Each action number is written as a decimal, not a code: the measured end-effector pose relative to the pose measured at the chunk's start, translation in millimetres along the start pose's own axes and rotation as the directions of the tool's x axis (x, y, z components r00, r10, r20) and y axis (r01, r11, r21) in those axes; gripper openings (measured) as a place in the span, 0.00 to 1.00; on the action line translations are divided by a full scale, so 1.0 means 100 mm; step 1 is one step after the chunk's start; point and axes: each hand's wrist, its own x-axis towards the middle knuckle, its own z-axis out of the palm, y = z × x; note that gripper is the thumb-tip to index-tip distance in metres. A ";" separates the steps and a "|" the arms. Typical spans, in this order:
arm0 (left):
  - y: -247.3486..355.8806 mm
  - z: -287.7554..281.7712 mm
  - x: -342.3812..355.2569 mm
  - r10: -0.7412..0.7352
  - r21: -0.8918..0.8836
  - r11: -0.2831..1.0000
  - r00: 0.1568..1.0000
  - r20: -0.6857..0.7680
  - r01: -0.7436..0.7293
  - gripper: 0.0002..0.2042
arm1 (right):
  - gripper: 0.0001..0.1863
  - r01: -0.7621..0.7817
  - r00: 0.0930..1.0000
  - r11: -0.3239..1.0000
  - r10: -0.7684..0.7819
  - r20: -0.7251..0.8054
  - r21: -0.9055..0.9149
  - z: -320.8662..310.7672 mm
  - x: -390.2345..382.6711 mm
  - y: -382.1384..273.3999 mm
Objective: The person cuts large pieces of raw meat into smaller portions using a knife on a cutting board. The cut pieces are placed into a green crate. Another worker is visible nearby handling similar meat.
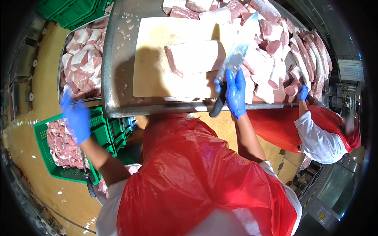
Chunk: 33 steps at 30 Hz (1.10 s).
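Observation:
My right hand [235,92], in a blue glove, is closed around the black handle of a wide-bladed knife [235,55]. The blade points away from me, over the right side of the white cutting board [149,84]. On the board, left of the blade, lies a thick slab of pale raw meat [195,57]. My left hand [75,116], also gloved in blue, is off the table to the left, blurred by motion. Its fingers look stretched out towards a metal tray [60,78] heaped with cut meat chunks [80,59]; nothing shows in them.
Large meat pieces [271,51] pile up right of the board on the metal table [122,74]. A green crate [59,173] of meat stands below my left arm, with a black-handled rod [89,185] beside it. At right, a co-worker's gloved hand [303,93] is by the meat.

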 end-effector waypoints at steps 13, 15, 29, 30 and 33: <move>1.26 1.80 0.16 0.423 -0.515 0.835 0.823 0.379 -0.192 0.17 | 0.13 0.248 0.966 0.831 -0.251 0.062 -0.498 0.12 0.52 -0.34; 1.37 1.83 0.16 0.408 -0.530 0.820 0.869 0.279 -0.215 0.15 | 0.11 0.353 0.932 0.647 -0.310 0.190 -0.675 0.34 0.10 -0.41; 1.12 2.03 0.22 0.453 -0.418 0.823 0.888 0.076 -0.384 0.03 | 0.10 0.380 0.904 0.385 0.037 0.426 -0.841 0.95 -0.15 -0.02; 1.07 2.01 0.22 0.458 -0.438 0.812 0.886 0.070 -0.385 0.03 | 0.10 0.430 0.871 0.290 0.118 0.478 -0.855 0.71 -0.35 -0.09; 0.98 1.85 0.25 0.400 -0.442 0.841 0.909 0.119 -0.313 0.04 | 0.11 0.384 0.817 0.193 0.384 0.430 -0.903 0.13 -0.75 -0.49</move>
